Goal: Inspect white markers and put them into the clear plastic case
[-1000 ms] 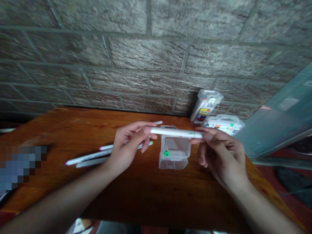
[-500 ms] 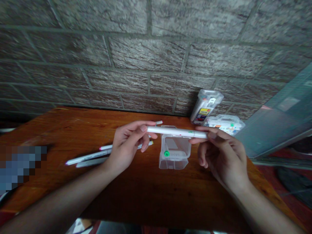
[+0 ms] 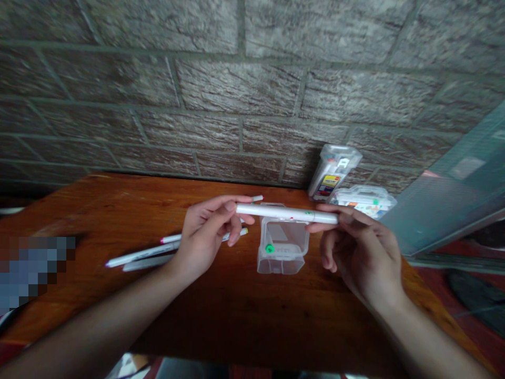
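A white marker pen point(image 3: 276, 211) lies level between my two hands, raised above the table. My left hand point(image 3: 207, 226) pinches its left end between thumb and fingers. At the right end, my right hand point(image 3: 365, 252) grips the marker the same way, its lower fingers curled. Behind and below the marker is an open clear plastic case point(image 3: 282, 263) with a green round piece on it. Several more markers point(image 3: 144, 254) lie on the table, partly hidden by my left hand and forearm.
Against the stone-block wall point(image 3: 240, 84) stands a tall clear case of markers point(image 3: 331, 173). Beside it is a second clear case with a handle point(image 3: 365, 202). The wooden table point(image 3: 221, 316) ends near a greenish panel point(image 3: 445, 195) on the right. A pixelated patch covers the left edge.
Almost nothing differs. Both hands keep their hold on the marker, which has barely shifted.
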### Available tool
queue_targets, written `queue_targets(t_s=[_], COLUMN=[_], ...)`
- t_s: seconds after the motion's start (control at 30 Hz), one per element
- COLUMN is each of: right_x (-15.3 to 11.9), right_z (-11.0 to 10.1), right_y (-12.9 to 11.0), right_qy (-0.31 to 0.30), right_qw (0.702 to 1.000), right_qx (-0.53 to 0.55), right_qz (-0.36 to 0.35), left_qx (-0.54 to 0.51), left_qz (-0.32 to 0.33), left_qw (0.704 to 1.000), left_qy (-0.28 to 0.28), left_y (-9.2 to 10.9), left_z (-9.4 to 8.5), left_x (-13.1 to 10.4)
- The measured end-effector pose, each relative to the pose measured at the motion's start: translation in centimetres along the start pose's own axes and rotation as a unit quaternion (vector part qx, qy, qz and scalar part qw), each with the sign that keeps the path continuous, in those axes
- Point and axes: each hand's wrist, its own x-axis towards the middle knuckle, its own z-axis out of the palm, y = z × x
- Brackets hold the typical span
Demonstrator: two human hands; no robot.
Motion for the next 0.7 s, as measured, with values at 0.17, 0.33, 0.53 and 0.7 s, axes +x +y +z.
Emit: queue_targets(t_s=[0.17,0.33,0.53,0.7], right_x=[0.11,0.13,0.08,0.04], right_z=[0.01,-0.08,-0.06,-0.05], right_y=[0.03,0.13,0.05,0.10], right_qy=[0.001,0.000,0.000,-0.002], right_qw=[1.000,1.000,1.000,0.999], right_qx=[0.003,-0.001,-0.026,-0.031], right_qz=[-0.003,-0.005,-0.008,-0.029], left_qx=[-0.004,0.001,0.001,0.020], left_qz=[-0.003,-0.003,-0.003,0.019], left_qw=[1.000,1.000,1.000,1.000], left_qy=[0.000,0.001,0.001,-0.003], left_y=[0.06,0.08,0.18,-0.16], left_z=[0.06,0.16,0.18,-0.13], left_x=[-0.02,0.00,0.05,0.02])
